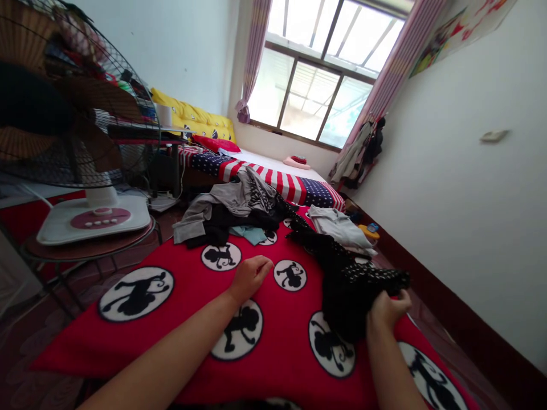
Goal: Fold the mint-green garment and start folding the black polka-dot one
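My right hand (388,308) grips a black garment with white polka dots (342,285) at its right end, and the cloth trails away across the bed. My left hand (253,279) is over the red blanket (282,336), fingers curled together with nothing showing in them. The blanket carries white circles with black figures. Beyond my hands lies a loose heap of clothes with a grey garment (226,199), dark cloth and a light blue piece (248,233). A folded light grey garment (342,228) rests at the far right of the blanket.
A fan (102,219) stands on a round stool at the left. Behind is another bed with a striped, starred cover (277,182), under a window. Clothes (361,151) hang by the right wall. A small yellow object (368,232) sits near the folded garment.
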{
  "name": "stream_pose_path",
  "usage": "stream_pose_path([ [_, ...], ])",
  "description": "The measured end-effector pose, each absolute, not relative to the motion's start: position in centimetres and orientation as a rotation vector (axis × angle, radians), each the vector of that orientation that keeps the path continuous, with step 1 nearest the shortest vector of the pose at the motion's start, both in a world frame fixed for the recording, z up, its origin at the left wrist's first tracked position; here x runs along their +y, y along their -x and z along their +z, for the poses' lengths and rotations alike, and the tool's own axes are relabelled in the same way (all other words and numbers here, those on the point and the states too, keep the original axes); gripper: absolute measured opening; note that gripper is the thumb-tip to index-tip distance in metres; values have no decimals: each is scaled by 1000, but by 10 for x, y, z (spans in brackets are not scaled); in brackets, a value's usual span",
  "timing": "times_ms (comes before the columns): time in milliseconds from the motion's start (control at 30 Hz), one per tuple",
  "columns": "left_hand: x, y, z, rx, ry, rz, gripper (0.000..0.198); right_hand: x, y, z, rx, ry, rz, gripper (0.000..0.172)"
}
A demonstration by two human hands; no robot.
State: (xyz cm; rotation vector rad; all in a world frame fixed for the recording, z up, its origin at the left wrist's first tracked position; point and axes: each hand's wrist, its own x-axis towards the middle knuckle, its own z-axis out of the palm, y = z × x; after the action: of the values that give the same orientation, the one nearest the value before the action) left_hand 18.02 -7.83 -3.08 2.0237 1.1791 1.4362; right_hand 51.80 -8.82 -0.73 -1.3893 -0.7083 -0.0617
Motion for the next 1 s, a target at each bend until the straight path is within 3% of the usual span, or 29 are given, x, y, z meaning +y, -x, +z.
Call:
stream_pose_path([
  [100, -77, -179, -32, 1191, -2026, 1431, 32, -93, -494, -3, -766, 1350, -326, 55],
  [200, -76, -178, -33, 1187, -2017, 1417, 33, -81, -475, 14, -1200, 1367, -499, 44],
  [267, -76, -177, -34, 1185, -2000, 1417, 33, -65, -469, 22, -1467, 1521, -532, 49],
  [400, -74, -175, -34, 1198, -1969, 1453, 32, -33, -475, 21, -1661, 2098, -333, 73],
  [500, -71, -174, -36, 1233, -1905, 1519, 31, -24, -476, 21, -1695, 2255, -125, 54],
  [600, -65, -173, -37, 1255, -1697, 1631, 32, -37, -452, 26, -1763, 1863, -165, 36],
  [800, -51, -154, -42, 1142, -1132, 1747, 55, -111, -342, 22, -2234, 895, -121, 27],
  [900, -46, -144, -44, 1197, -1053, 1721, 58, -125, -312, 24, -2424, 740, 182, 25],
  [1000, -45, -142, -42, 1135, -1228, 1647, 58, -98, -316, 36, -2088, 875, 374, 23],
])
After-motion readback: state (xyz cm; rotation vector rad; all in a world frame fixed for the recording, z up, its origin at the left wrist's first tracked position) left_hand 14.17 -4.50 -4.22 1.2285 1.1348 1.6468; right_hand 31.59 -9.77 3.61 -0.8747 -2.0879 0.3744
